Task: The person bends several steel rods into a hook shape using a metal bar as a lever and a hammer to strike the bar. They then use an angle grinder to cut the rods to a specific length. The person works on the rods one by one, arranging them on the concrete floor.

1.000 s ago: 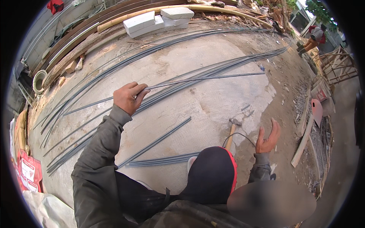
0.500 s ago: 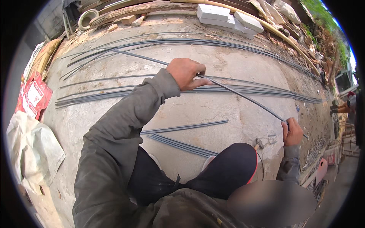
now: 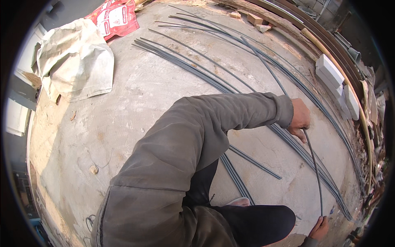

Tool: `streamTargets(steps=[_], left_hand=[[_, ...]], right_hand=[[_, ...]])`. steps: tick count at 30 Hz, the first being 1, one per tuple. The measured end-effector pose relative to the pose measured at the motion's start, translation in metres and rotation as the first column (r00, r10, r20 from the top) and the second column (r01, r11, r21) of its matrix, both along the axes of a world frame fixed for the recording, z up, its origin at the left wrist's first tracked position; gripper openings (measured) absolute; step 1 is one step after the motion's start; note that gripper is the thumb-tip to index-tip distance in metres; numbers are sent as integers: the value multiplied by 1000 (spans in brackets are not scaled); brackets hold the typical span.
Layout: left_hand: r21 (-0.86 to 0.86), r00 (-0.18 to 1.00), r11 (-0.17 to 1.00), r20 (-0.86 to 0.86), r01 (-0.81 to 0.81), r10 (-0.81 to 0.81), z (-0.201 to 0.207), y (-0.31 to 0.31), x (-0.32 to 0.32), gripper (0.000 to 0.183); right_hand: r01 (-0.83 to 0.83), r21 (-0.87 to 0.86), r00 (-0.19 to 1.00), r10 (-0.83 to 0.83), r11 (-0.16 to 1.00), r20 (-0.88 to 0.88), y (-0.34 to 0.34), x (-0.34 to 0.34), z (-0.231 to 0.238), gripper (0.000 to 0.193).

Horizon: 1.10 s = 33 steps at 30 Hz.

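- since the earlier frame the view has swung left, and the left hand (image 3: 299, 119) now sits further along the steel rod (image 3: 313, 164).
- left fingers are clenched round the rod, lifting its middle off the concrete floor (image 3: 135, 99).
- right hand (image 3: 320, 229) pinches the rod's near end by the knee, so both grips steady one length.
- other rods (image 3: 197, 70) lie in bundles beside it; a pale sack (image 3: 74, 61) and white blocks (image 3: 329, 70) sit well apart.

Outdoor construction yard; steel rods (image 3: 214, 78) are lying across a concrete slab (image 3: 135, 107); white blocks (image 3: 331, 72) and sacks (image 3: 74, 57) are lining its edges.
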<state>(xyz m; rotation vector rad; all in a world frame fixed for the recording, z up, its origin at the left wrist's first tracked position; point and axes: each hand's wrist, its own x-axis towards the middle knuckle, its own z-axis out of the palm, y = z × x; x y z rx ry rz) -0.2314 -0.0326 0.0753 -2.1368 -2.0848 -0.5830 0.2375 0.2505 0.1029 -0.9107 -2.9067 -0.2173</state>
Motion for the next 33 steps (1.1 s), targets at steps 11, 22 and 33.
streamTargets(steps=[11,22,33], left_hand=[[-120,978,972,17,-202,206,-8,-15,19,58],[-28,900,909,129,-416,416,47,23,50,49],[4,716,916,625,-401,311,-11,45,55,64]], right_hand=[[150,115,978,-164,982,131,40,-2,-66,56],[300,-116,798,-315,947,-514,-21,-104,-67,59],[-218,-415,607,-210,883,-766,-52,-218,-62,55]])
